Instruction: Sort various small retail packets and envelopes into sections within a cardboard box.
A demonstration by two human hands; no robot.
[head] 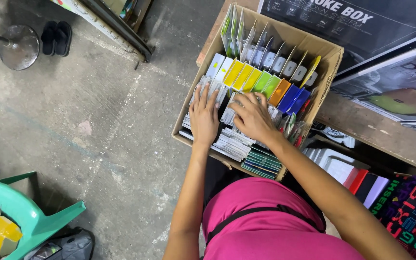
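Observation:
An open cardboard box (326, 55) rests on a wooden bench and holds rows of small flat packets standing on edge. A row of coloured packets (261, 82) in white, yellow, green, orange and blue crosses its middle. My left hand (203, 115) lies flat on the grey packets (208, 89) at the box's left, fingers spread. My right hand (251, 118) curls over the packets in the middle of the box, fingertips pressed among them. Whether it grips one I cannot tell. More stacked packets (261, 163) lie at the box's near edge.
Large printed cartons (362, 24) lie on the bench (376, 130) behind the box. Coloured boxes (362, 180) sit below at the right. A green plastic chair (30, 216) stands at lower left on the concrete floor; a metal stool base (19, 47) and black slippers (56, 37) lie at upper left.

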